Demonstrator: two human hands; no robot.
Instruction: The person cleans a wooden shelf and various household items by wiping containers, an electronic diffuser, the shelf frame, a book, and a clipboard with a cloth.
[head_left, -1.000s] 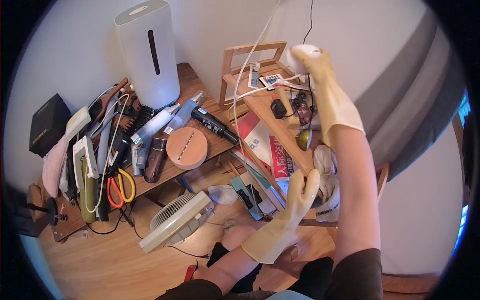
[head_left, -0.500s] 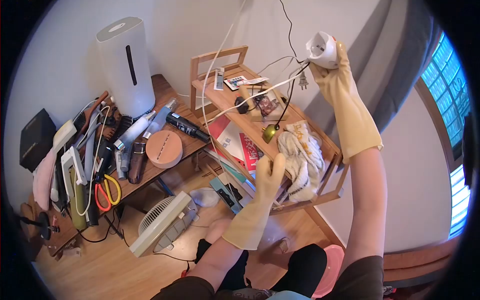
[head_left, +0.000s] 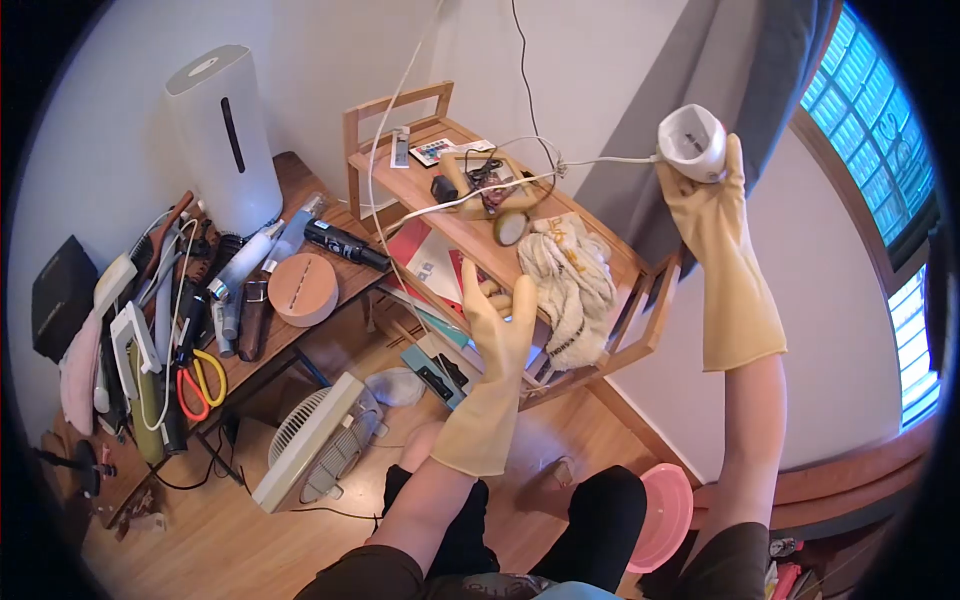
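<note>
My right hand (head_left: 712, 210), in a cream rubber glove, is raised at the right and grips a white cup-shaped device (head_left: 690, 148) with its hollow opening showing. From that device a white cord (head_left: 610, 159) runs left above the wooden shelf (head_left: 425, 188). My left hand (head_left: 497, 325), gloved likewise, is near the shelf's front edge with thumb and fingers apart, holding nothing. Close by it on the shelf lie a crumpled pale cloth (head_left: 568, 285) and a small round object with a gold-green rim (head_left: 511, 228). A small wooden box (head_left: 486, 185) holds tangled cords.
A white tower appliance (head_left: 225, 140) stands on the cluttered brown table (head_left: 290, 180) at left, near a pink round box (head_left: 304, 290) and scissors (head_left: 207, 383). On the floor are a fan (head_left: 315, 440) and a pink basin (head_left: 663, 515). A grey curtain (head_left: 690, 60) hangs behind.
My right hand has moved lower in view with the white device, and its cord now stretches left. The round gold-green object has tipped, showing a pale face. My left hand's fingers have spread wider.
</note>
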